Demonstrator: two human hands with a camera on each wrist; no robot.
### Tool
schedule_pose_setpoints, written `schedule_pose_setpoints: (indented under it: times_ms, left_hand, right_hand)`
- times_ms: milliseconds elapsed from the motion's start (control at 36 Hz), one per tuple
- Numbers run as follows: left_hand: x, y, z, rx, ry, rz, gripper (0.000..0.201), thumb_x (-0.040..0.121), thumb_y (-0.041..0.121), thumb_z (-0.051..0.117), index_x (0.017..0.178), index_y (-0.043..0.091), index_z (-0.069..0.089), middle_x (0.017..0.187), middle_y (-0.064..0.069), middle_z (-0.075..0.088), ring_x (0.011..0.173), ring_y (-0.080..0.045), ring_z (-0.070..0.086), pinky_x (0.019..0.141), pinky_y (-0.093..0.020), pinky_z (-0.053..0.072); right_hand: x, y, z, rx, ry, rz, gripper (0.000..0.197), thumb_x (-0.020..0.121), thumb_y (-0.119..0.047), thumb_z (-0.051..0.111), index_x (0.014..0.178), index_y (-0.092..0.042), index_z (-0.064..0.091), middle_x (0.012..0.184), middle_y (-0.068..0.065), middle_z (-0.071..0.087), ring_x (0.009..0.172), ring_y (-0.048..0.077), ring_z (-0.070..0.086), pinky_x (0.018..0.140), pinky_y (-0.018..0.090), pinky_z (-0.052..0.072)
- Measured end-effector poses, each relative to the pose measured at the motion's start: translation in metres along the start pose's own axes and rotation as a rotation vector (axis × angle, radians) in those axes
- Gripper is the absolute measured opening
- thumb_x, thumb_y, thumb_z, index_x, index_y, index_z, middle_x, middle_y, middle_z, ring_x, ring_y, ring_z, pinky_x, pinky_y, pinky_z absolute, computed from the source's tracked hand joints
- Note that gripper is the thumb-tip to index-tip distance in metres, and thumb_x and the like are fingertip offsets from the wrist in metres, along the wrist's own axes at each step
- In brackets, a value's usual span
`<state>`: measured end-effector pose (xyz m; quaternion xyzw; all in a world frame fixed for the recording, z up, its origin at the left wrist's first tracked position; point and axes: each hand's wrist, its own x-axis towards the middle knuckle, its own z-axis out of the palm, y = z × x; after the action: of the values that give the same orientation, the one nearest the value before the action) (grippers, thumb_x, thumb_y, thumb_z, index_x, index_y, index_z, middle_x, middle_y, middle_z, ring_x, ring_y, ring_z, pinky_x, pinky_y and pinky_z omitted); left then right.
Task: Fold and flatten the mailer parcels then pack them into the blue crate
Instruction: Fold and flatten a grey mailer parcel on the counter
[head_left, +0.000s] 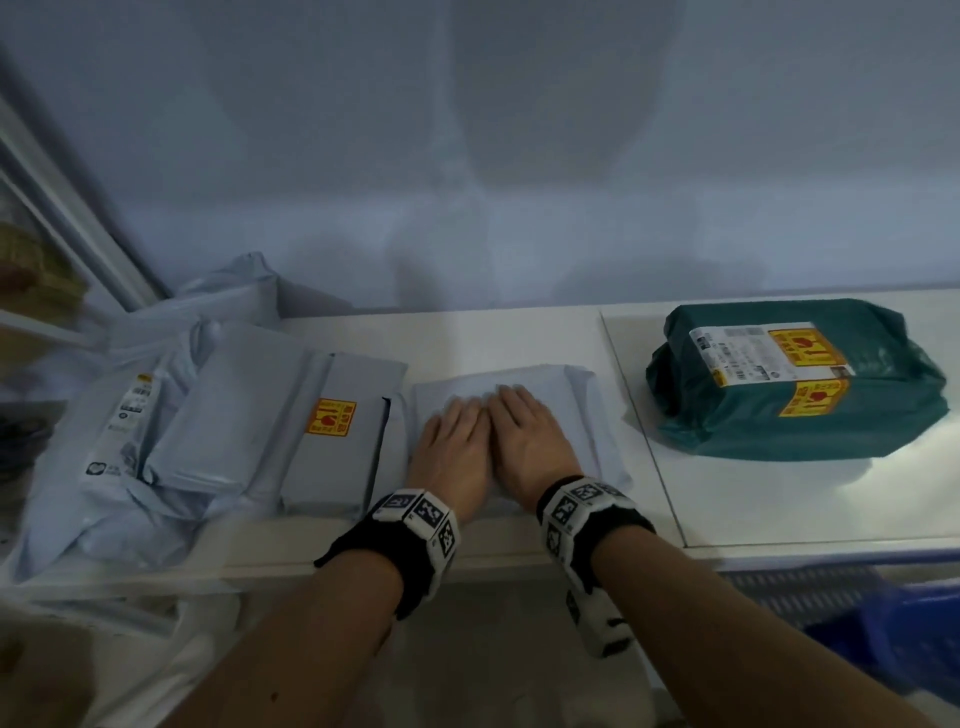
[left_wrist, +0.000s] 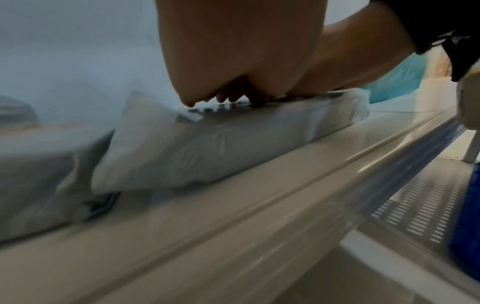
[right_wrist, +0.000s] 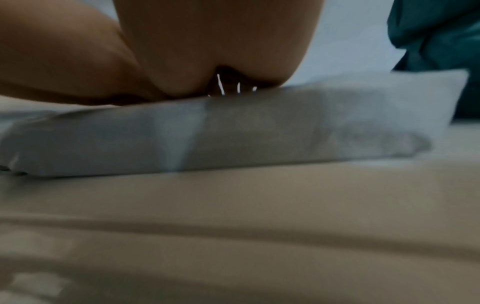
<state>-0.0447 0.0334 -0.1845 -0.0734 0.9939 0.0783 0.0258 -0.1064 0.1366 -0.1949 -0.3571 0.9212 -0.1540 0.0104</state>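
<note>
Head view: left hand (head_left: 457, 447) and right hand (head_left: 530, 436) side by side, palms down, fingers straight, pressing flat on a pale grey mailer (head_left: 582, 410) at the middle of the white tabletop (head_left: 737, 499). Nothing gripped by either. Just left of it, touching, a folded grey mailer with a yellow sticker (head_left: 332, 441), then a heap of more grey mailers (head_left: 156, 431). Well apart to the right, a bulky green parcel (head_left: 800, 384) with a label and yellow stickers. Blue crate (head_left: 904, 629) below the tabletop edge, lower right, contents not visible. Wrist views blurred: pressed mailer (left_wrist: 233, 139) bulging under the palms (right_wrist: 207, 41).
</note>
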Motion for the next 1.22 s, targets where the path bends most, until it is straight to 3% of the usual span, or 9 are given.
schedule_pose_setpoints:
  times_ms: [167, 278, 389, 528, 639, 750, 917, 1055, 1222]
  left_hand:
    - [-0.003, -0.010, 0.017, 0.036, 0.092, -0.075, 0.057, 0.101, 0.034, 0.001, 0.154, 0.015, 0.010, 0.162, -0.001, 0.008, 0.149, -0.018, 0.005, 0.120, -0.036, 0.001]
    - [-0.004, -0.014, 0.024, 0.038, 0.170, -0.069, 0.069, 0.099, 0.038, 0.000, 0.143, 0.008, 0.043, 0.149, -0.008, 0.042, 0.138, -0.025, 0.039, 0.114, -0.044, 0.028]
    - [-0.006, -0.017, 0.019, 0.047, 0.080, -0.060, 0.077, 0.088, 0.043, -0.010, 0.153, 0.012, 0.018, 0.160, -0.004, 0.017, 0.148, -0.021, 0.013, 0.119, -0.037, 0.007]
    - [-0.011, -0.018, 0.015, -0.003, 0.069, -0.101, 0.057, 0.103, 0.035, 0.015, 0.154, 0.013, 0.004, 0.162, -0.002, 0.000, 0.149, -0.016, -0.003, 0.120, -0.032, -0.003]
    - [-0.019, -0.023, 0.013, -0.036, 0.004, -0.076, 0.061, 0.099, 0.038, 0.006, 0.154, 0.012, 0.002, 0.162, -0.002, -0.005, 0.149, -0.016, -0.007, 0.118, -0.028, -0.007]
    - [-0.029, -0.024, 0.009, -0.062, -0.036, -0.061, 0.056, 0.104, 0.034, 0.016, 0.154, 0.013, 0.001, 0.162, -0.001, -0.008, 0.149, -0.015, -0.009, 0.120, -0.030, -0.005]
    - [-0.042, -0.017, 0.002, -0.036, 0.020, -0.080, 0.054, 0.103, 0.032, 0.020, 0.153, 0.014, 0.013, 0.162, 0.000, 0.005, 0.149, -0.015, 0.001, 0.120, -0.033, 0.001]
    - [-0.021, 0.000, -0.006, -0.061, 0.122, -0.056, 0.053, 0.103, 0.028, 0.019, 0.153, 0.011, 0.014, 0.162, -0.003, 0.006, 0.149, -0.016, -0.001, 0.121, -0.033, -0.003]
    - [0.005, -0.006, 0.006, -0.047, 0.019, -0.001, 0.052, 0.105, 0.026, 0.015, 0.155, 0.017, 0.003, 0.162, 0.002, 0.000, 0.149, -0.017, -0.004, 0.120, -0.035, -0.003]
  right_hand:
    - [0.006, -0.001, 0.011, -0.002, -0.003, 0.021, 0.066, 0.094, -0.033, 0.011, 0.140, -0.001, 0.046, 0.146, 0.017, 0.044, 0.137, 0.030, 0.040, 0.115, 0.040, 0.014]
    - [0.002, 0.003, 0.015, -0.038, 0.014, 0.028, 0.065, 0.096, -0.036, 0.014, 0.139, -0.002, 0.048, 0.146, 0.015, 0.045, 0.136, 0.027, 0.042, 0.116, 0.041, 0.021]
    - [-0.004, 0.019, 0.007, -0.115, -0.063, 0.084, 0.070, 0.096, -0.049, 0.000, 0.154, -0.013, 0.012, 0.162, 0.004, 0.007, 0.149, 0.018, 0.005, 0.121, 0.036, -0.002]
    - [-0.015, 0.035, -0.002, -0.057, -0.133, 0.214, 0.064, 0.101, -0.048, 0.012, 0.155, -0.015, 0.002, 0.162, 0.001, -0.005, 0.149, 0.017, -0.005, 0.121, 0.036, -0.002]
    - [-0.024, 0.043, -0.001, 0.004, -0.153, 0.266, 0.073, 0.096, -0.051, 0.002, 0.153, -0.006, 0.000, 0.161, 0.011, -0.011, 0.149, 0.026, -0.007, 0.122, 0.038, 0.000]
    - [-0.044, 0.037, -0.005, 0.074, -0.108, 0.329, 0.064, 0.103, -0.039, 0.022, 0.154, -0.006, 0.002, 0.161, 0.014, -0.007, 0.149, 0.026, 0.007, 0.121, 0.034, 0.011]
    - [-0.051, 0.014, -0.017, -0.005, -0.089, 0.353, 0.063, 0.101, -0.039, 0.020, 0.153, -0.005, 0.009, 0.161, 0.014, 0.002, 0.149, 0.026, 0.003, 0.121, 0.039, 0.006]
    - [-0.023, 0.006, -0.014, -0.031, -0.046, 0.096, 0.075, 0.090, -0.043, 0.000, 0.152, -0.003, 0.011, 0.160, 0.017, 0.009, 0.149, 0.027, 0.008, 0.121, 0.041, 0.010]
    - [0.004, 0.004, 0.004, 0.008, -0.118, 0.008, 0.056, 0.102, -0.022, 0.026, 0.153, -0.007, 0.012, 0.161, 0.013, 0.007, 0.149, 0.024, 0.005, 0.122, 0.036, 0.002]
